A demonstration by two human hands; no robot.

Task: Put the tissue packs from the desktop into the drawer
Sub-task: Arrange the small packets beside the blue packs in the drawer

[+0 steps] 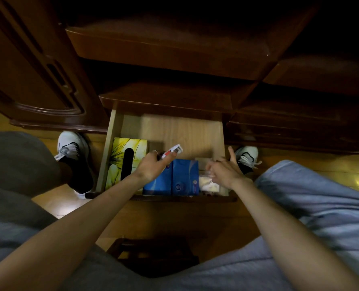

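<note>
A light wooden drawer stands pulled out below the dark desk. Two blue tissue packs lie side by side near its front. My left hand hovers over the left blue pack and is shut on a small white pack with a red mark and a barcode. My right hand is over the drawer's right side, fingers spread and thumb up, touching a pale clear-wrapped pack. Whether it grips that pack is unclear.
A yellow flowered tissue box with a black oval slot fills the drawer's left side. Dark wooden cabinet fronts rise behind. My shoes stand on the wood floor beside the drawer. A dark stool sits below.
</note>
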